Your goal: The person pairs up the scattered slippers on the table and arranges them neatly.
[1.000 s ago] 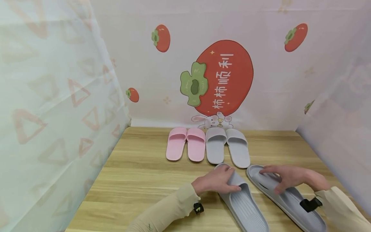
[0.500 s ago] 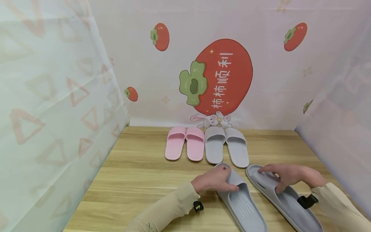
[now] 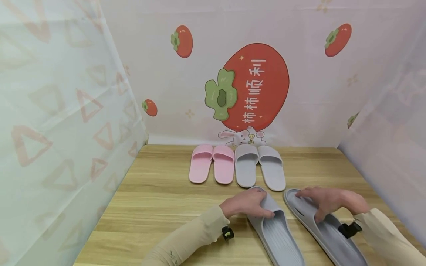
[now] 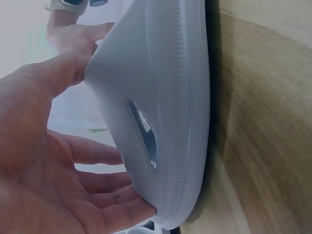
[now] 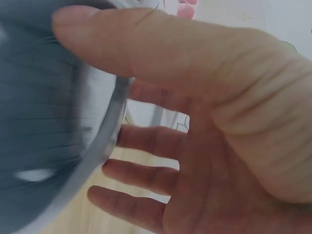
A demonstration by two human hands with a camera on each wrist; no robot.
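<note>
Two large grey slippers lie angled on the near right of the wooden table in the head view. On the left one, my left hand holds the strap, thumb at its opening edge and fingers toward the toe. The left wrist view shows that thumb on the strap rim and fingertips along its side, near a slot. My right hand holds the other slipper, thumb at the strap opening and index finger near the toe. Up close, the right thumb reaches over the slipper's opening, fingers outside.
A pink slipper pair stands against the back wall. Right of it, a smaller grey pair stands just beyond the large slippers' toes. Patterned cloth walls enclose the wooden table at back and sides.
The right slipper's heel end has swung slightly left along with my right hand. My left hand and its slipper have barely shifted. The head view has moved a little.
</note>
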